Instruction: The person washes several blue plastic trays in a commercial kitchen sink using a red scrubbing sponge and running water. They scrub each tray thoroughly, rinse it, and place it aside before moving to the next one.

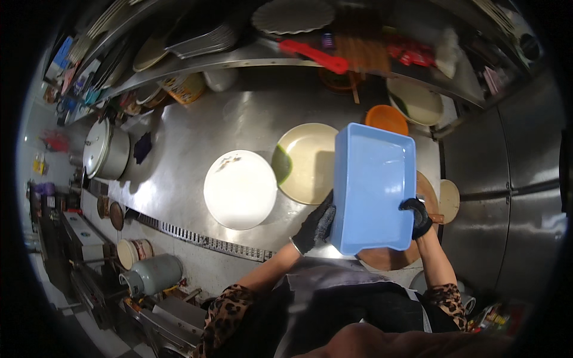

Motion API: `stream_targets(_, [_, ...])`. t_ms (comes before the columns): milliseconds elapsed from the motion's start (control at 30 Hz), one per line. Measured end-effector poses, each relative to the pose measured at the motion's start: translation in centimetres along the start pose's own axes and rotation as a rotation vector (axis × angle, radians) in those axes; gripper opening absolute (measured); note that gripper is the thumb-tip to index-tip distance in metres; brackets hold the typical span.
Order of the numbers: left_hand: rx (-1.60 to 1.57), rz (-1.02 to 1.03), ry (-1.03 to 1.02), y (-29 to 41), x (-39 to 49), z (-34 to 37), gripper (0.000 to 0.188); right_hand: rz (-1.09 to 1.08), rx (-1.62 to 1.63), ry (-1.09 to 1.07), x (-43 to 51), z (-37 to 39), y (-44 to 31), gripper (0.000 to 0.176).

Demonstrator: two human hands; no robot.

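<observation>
Both of my hands wear black gloves and hold a light blue plastic bin [380, 188] above the right part of the steel counter. My left hand [315, 226] presses against the bin's left side wall. On the opposite side, my right hand [417, 217] grips the rim, its thumb over the edge. The bin's inside faces the camera and shows no contents. Partly behind the bin lies a cream oval dish [309, 156] with a green leaf pattern. To its left is a white round lid or plate [240, 190] with dark marks near its top edge.
A round wooden chopping board [389, 258] lies under the bin, with a brown-handled knife [436, 218] at its right. An orange bowl [386, 118] sits behind the bin. The pressure cooker [107, 150] is at left. A shelf [215, 67] bearing a red-handled tool [313, 54] overhangs the back.
</observation>
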State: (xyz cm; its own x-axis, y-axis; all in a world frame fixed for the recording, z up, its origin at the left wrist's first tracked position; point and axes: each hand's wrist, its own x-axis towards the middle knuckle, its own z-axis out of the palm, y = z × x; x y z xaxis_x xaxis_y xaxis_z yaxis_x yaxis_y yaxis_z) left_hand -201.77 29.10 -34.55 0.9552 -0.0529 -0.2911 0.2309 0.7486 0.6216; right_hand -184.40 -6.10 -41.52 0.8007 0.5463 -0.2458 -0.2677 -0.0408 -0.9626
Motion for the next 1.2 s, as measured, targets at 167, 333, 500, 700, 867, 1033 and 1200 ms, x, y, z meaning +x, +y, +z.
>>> stream_targets(167, [0.211, -0.092, -0.117, -7.6, 3.0, 8.8, 0.053, -0.489, -0.724, 0.172, -12.1, -7.3, -5.3, 0.011])
stream_targets(333, [0.309, -0.279, -0.295, -18.6, 6.7, 20.4, 0.049, -0.173, -0.13, 0.472, -26.0, -17.4, -6.9, 0.012])
stream_targets(500, [0.191, -0.408, -0.511, -31.1, 9.7, 34.2, 0.053, -0.09, -0.287, 0.649, -42.6, -32.0, -2.1, 0.02])
stream_targets(700, [0.558, -0.454, -0.645, -39.5, 14.6, 43.6, 0.053, 0.05, -0.143, 0.754, -51.6, -39.4, -6.9, 0.01])
stream_targets(867, [0.452, -0.361, -0.668, -41.1, 20.4, 46.5, 0.052, 0.158, 0.438, 0.94, -46.5, -41.8, -9.2, 0.025])
stream_targets(1033, [0.511, -0.134, -0.677, -40.9, 26.7, 45.6, 0.049, 0.08, 0.369, 0.928, -41.4, -46.8, -8.7, 0.016])
stream_targets(1200, [0.78, 0.25, -0.69, -40.1, 33.5, 45.0, 0.048, 0.193, 0.524, 0.921, -29.6, -48.0, -16.4, 0.039])
